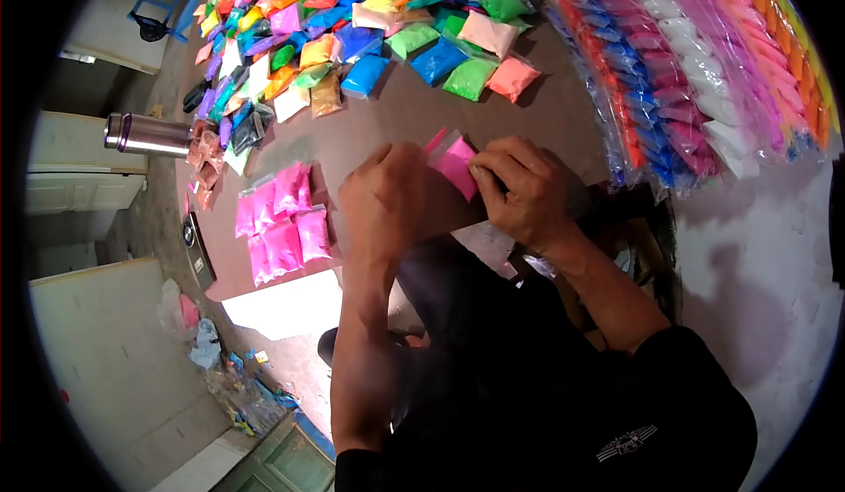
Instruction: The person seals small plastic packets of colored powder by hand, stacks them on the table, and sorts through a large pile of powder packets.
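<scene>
A small pink packet (457, 167) in clear plastic is between my two hands, near the table's front edge. My right hand (521, 184) pinches its right side with thumb and fingers. My left hand (384, 188) is at the packet's upper left, its fingers curled; what they hold, if anything, is hidden behind the hand. To the left, a group of several bright pink packets (283, 238) lies on the brown table (387, 122).
Many coloured packets (363, 74) cover the table's far side. Long strips of packets in clear sleeves (695, 61) lie at the right. A metal flask (150, 135) lies on its side at the left edge, near small brownish packets (205, 156).
</scene>
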{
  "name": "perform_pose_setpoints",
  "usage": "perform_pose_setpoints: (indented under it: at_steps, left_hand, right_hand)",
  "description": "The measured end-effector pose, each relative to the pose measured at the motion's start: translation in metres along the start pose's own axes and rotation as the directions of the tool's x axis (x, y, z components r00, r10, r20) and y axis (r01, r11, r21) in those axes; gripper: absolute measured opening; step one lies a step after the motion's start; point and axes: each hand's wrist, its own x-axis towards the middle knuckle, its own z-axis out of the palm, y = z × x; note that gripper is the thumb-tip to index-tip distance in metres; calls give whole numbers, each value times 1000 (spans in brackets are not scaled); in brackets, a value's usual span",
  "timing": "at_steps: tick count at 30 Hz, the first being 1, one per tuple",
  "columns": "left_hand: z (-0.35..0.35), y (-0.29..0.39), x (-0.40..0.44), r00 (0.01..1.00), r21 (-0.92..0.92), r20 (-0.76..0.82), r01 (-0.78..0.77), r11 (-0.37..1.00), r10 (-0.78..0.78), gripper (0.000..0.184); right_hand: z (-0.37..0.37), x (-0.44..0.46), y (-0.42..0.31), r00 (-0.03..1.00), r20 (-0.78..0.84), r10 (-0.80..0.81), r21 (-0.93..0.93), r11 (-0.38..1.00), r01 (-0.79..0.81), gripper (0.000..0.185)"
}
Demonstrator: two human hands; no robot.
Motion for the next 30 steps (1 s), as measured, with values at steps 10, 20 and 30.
perform_pose_setpoints:
  at_steps: [10, 20, 30]
  left_hand:
    - [7, 12, 16, 993, 66, 96, -82, 994, 75, 13]
    - [-37, 7, -53, 964, -198, -237, 75, 977, -122, 7]
    - [-145, -84, -110, 642, -404, -611, 250, 880, -463, 24]
  right_hand:
    - [0, -1, -1, 1000, 2, -30, -4, 1000, 30, 11]
    - [-3, 0, -1, 979, 99, -180, -133, 972, 192, 33]
    - [-7, -5, -11, 863, 469, -188, -158, 943, 292, 65]
